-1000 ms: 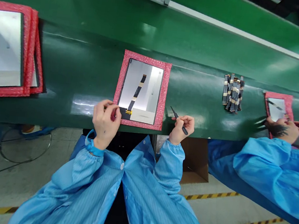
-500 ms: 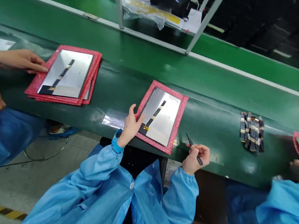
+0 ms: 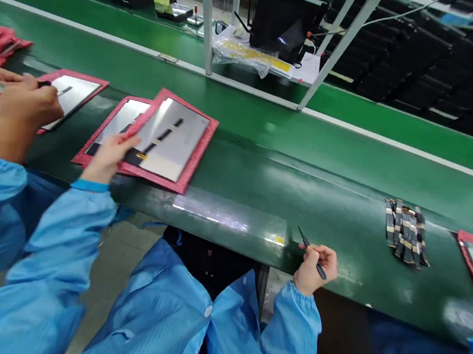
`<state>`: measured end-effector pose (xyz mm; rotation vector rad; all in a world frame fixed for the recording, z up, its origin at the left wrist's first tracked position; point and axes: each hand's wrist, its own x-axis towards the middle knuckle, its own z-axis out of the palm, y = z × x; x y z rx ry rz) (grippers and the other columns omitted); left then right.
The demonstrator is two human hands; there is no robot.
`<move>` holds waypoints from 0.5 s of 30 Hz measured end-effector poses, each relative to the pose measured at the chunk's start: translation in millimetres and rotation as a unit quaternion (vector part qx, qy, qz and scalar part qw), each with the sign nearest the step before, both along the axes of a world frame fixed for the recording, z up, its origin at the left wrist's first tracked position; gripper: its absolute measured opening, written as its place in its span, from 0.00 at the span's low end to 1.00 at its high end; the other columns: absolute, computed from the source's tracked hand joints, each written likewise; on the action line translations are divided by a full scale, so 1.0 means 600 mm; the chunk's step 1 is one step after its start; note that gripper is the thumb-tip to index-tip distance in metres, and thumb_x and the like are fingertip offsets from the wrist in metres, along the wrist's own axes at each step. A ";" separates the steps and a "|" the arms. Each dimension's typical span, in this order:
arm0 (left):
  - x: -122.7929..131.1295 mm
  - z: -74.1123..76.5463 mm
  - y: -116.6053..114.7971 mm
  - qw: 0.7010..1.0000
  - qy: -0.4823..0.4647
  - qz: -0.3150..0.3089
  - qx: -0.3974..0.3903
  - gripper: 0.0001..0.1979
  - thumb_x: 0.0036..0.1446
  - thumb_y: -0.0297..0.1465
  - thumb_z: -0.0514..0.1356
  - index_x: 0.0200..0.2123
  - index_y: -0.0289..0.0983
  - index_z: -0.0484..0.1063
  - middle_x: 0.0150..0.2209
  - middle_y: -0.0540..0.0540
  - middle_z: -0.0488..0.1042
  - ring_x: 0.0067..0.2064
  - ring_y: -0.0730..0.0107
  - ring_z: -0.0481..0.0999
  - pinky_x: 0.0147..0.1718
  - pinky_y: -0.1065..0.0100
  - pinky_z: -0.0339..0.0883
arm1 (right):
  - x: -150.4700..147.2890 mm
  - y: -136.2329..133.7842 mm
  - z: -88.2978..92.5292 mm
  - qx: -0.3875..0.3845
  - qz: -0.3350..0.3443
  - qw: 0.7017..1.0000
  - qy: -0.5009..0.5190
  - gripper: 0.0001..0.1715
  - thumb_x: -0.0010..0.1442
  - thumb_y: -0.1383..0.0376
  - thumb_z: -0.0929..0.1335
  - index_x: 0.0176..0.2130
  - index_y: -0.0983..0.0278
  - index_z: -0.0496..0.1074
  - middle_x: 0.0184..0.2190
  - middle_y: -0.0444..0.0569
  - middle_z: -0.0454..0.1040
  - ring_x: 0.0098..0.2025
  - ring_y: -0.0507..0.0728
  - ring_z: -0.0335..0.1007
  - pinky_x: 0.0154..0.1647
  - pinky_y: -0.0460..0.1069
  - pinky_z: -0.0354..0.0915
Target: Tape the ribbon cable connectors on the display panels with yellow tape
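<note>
Left hand: The person's left hand (image 3: 110, 156) reaches forward and out to the left, with the arm in a blue striped sleeve (image 3: 70, 225) stretched low over the near edge of the belt. Its fingers (image 3: 126, 143) lie on the near edge of a pad. The thumb is hidden, so I cannot tell if the hand is gripping tight.

Right hand: The person's right hand (image 3: 315, 270) sits apart at the near edge of the belt, bent up at the wrist. Its fingers and thumb pinch together on thin black tweezers (image 3: 315, 255), and the tips point far and left.

Main thing: A flat silver screen panel (image 3: 167, 140) with a long black and gold ribbon cable (image 3: 164, 132) lies on a pink bubble wrap pad (image 3: 201, 158), just by the left hand. The pad sits tilted across a second pink pad (image 3: 96, 128).

Belt: On the green conveyor belt (image 3: 241, 172), a bundle of flat black and gold cables (image 3: 404, 235) lies to the right, near a third pink pad (image 3: 467, 242).

Co-worker: To the left, a co-worker's hand (image 3: 25, 105) holds a dark tool (image 3: 43, 84) beside a fourth pink pad (image 3: 97, 82).
</note>
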<state>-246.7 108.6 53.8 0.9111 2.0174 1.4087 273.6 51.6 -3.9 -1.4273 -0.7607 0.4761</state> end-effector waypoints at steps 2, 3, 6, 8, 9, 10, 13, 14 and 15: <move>-0.080 0.018 0.011 0.999 0.017 0.045 -0.024 0.19 0.56 0.45 0.66 0.28 0.37 0.66 0.21 0.55 0.68 0.27 0.73 0.68 0.54 0.41 0.70 | 0.001 0.000 -0.002 -0.001 0.002 1.000 -0.003 0.09 0.44 0.64 0.71 0.26 0.60 0.66 0.21 0.38 0.69 0.21 0.54 0.71 0.23 0.48 0.65; -0.112 0.024 0.014 0.997 0.023 0.059 -0.038 0.18 0.58 0.42 0.65 0.27 0.37 0.65 0.21 0.55 0.68 0.29 0.72 0.69 0.56 0.40 0.68 | 0.001 0.000 -0.003 -0.001 0.003 1.000 -0.001 0.09 0.45 0.64 0.71 0.27 0.60 0.66 0.21 0.38 0.69 0.21 0.53 0.71 0.24 0.48 0.65; -0.172 0.037 0.015 0.993 0.049 0.083 -0.074 0.17 0.57 0.41 0.63 0.26 0.37 0.64 0.22 0.53 0.68 0.39 0.60 0.76 0.58 0.38 0.65 | 0.001 0.001 -0.005 0.002 0.007 1.000 0.015 0.10 0.45 0.64 0.71 0.27 0.60 0.65 0.20 0.38 0.69 0.21 0.53 0.72 0.22 0.46 0.62; -0.184 0.042 0.010 0.982 0.138 0.075 -0.101 0.20 0.56 0.46 0.61 0.24 0.36 0.64 0.26 0.47 0.74 0.53 0.45 0.75 0.59 0.35 0.60 | -0.001 0.001 -0.004 0.004 0.009 1.000 0.029 0.10 0.45 0.65 0.71 0.27 0.61 0.65 0.20 0.38 0.69 0.21 0.53 0.72 0.21 0.44 0.58; -0.180 0.044 0.008 0.969 0.213 0.071 -0.108 0.21 0.56 0.48 0.59 0.24 0.36 0.66 0.32 0.42 0.77 0.59 0.37 0.71 0.58 0.32 0.57 | -0.003 0.000 -0.002 0.006 0.011 0.999 0.036 0.10 0.45 0.65 0.71 0.27 0.61 0.65 0.20 0.37 0.69 0.21 0.53 0.72 0.20 0.44 0.56; -0.169 0.045 0.007 0.948 0.291 0.063 -0.110 0.23 0.56 0.50 0.57 0.26 0.35 0.68 0.40 0.37 0.78 0.63 0.30 0.66 0.57 0.30 0.55 | -0.004 -0.001 0.000 0.007 0.015 0.999 0.041 0.10 0.45 0.65 0.71 0.27 0.61 0.64 0.20 0.37 0.69 0.21 0.53 0.72 0.19 0.43 0.54; -0.084 0.039 0.008 0.900 0.428 0.042 -0.066 0.28 0.59 0.50 0.52 0.46 0.32 0.73 0.57 0.31 0.71 0.65 0.27 0.61 0.56 0.25 0.54 | -0.008 -0.017 0.012 -0.004 0.053 0.998 0.039 0.10 0.45 0.65 0.70 0.28 0.61 0.64 0.19 0.37 0.69 0.21 0.53 0.73 0.19 0.43 0.54; -0.039 0.032 0.007 0.901 0.431 0.029 -0.034 0.28 0.61 0.49 0.51 0.51 0.32 0.72 0.57 0.34 0.71 0.64 0.31 0.63 0.57 0.26 0.55 | -0.009 -0.025 0.016 -0.017 0.070 0.997 0.027 0.10 0.45 0.65 0.70 0.28 0.60 0.64 0.19 0.37 0.69 0.20 0.53 0.73 0.19 0.43 0.56; 0.012 0.023 0.004 0.900 0.435 -0.039 -0.009 0.27 0.64 0.47 0.50 0.56 0.35 0.69 0.58 0.39 0.71 0.64 0.37 0.64 0.60 0.30 0.56 | -0.008 -0.035 0.022 -0.035 0.093 0.995 0.011 0.09 0.46 0.65 0.70 0.28 0.60 0.64 0.19 0.37 0.69 0.21 0.53 0.73 0.21 0.44 0.58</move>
